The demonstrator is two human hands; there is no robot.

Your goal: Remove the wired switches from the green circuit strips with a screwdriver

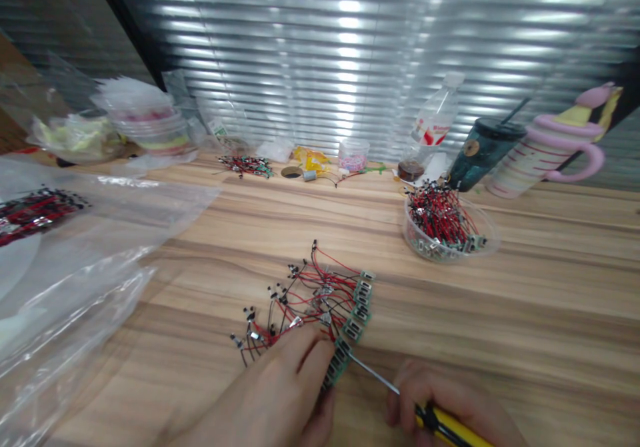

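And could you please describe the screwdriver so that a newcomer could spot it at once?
On the wooden table, find the green circuit boards at the left hand. To their right, the right hand holds the screwdriver, set apart by its yellow-and-black handle and thin metal shaft.

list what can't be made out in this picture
All in the head view:
Small green circuit boards: partly hidden by the left hand.
Yellow-handled metal tool: handle end cut off by bottom edge.
Red-black wire bundle: cut off by left edge.
Clear plastic bottle: lettering too blurred.
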